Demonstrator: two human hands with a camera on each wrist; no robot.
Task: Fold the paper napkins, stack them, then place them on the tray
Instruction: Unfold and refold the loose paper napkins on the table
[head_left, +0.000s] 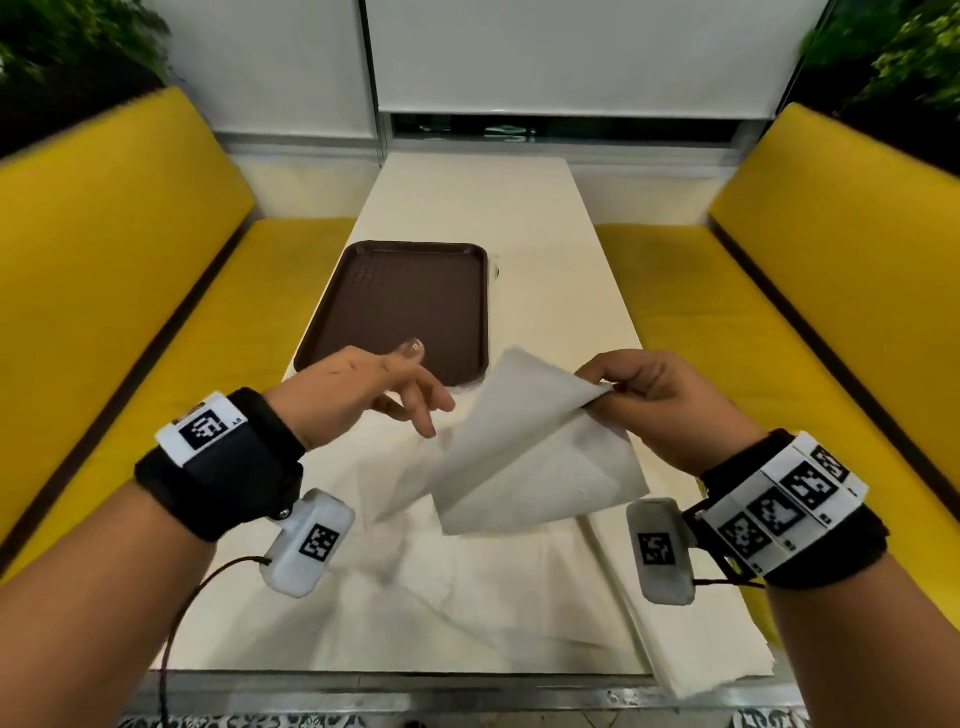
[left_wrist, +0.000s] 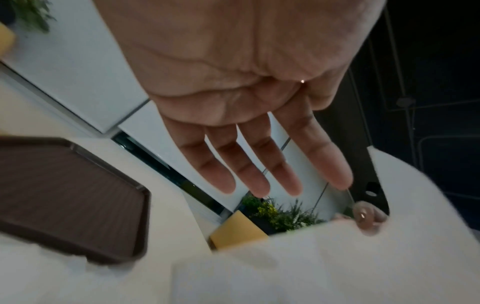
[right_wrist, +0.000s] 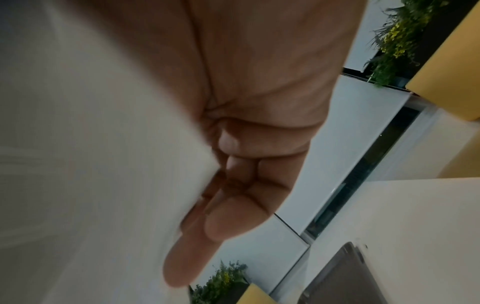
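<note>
White napkin (head_left: 524, 452), brown tray (head_left: 400, 306), yellow benches (head_left: 831, 291), cream table (head_left: 483, 208)

Arms: left bare to the wrist, no sleeves seen.
Left hand (head_left: 358, 389): a glossy nail is seen on the thumb.
Right hand (head_left: 660, 400): no ring or glove is seen.
Wristbands: a wide black strap is worn on each wrist, fitted with white blocks printed with black square codes.
Wrist cameras: a white rounded housing with a code sticker is hung under each strap.
Cable: a thin dark cord is run from the left housing.
</note>
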